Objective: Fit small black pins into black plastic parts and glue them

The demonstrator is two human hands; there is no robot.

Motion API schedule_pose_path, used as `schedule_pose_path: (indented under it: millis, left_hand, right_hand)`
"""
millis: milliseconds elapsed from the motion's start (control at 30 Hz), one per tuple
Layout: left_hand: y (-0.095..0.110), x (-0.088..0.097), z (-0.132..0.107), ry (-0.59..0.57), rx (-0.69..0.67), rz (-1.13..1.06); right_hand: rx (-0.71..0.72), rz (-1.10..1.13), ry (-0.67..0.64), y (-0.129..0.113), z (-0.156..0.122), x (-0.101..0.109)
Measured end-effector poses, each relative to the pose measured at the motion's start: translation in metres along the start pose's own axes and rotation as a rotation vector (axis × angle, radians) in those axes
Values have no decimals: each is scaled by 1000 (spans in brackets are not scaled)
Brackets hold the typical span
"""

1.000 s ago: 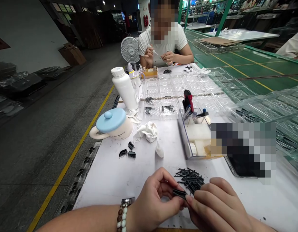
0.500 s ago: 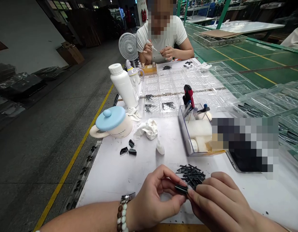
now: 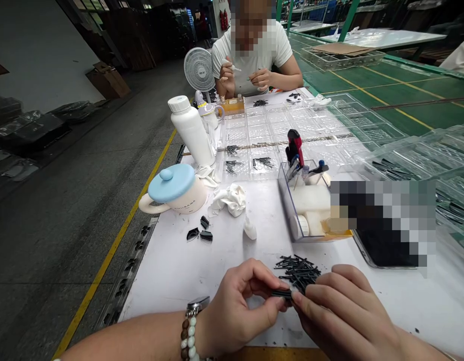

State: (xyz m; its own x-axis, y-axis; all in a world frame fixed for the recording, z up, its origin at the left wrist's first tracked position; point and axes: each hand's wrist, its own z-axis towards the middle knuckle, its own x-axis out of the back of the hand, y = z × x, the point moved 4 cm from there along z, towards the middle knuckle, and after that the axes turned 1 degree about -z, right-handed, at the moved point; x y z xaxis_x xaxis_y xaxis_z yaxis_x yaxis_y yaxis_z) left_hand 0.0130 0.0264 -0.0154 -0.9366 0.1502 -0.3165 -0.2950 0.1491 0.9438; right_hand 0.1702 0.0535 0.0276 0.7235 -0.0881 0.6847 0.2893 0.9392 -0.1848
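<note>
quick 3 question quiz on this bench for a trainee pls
1. True or false: the left hand and the right hand both pinch the small black piece.
2. What lies closest to that piece? A the desk fan, B the pile of black rods, C the white bottle.
3. Fill in the blank: the mug has a ____ lid.

Key: 1 true; 2 B; 3 blue.
</note>
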Motion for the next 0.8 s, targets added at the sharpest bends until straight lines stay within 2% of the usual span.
schedule_pose_path:
  millis: [267, 367, 500, 600, 800]
  left_hand:
    - [3, 1, 0, 15, -29, 64]
    - [8, 3, 1, 21, -101, 119]
    - [17, 6, 1, 14, -265, 314]
    - [20, 6, 0, -6, -324, 409]
    - [22, 3, 1, 4, -348, 434]
  right_hand:
    - [-8, 2, 29, -1, 0, 2]
    - [-124, 149, 24, 4, 2, 1]
    - [-290, 351, -34, 12, 0, -5]
    - [-307, 434, -63, 12, -3, -9]
    - [-304, 472, -53, 11, 0, -8]
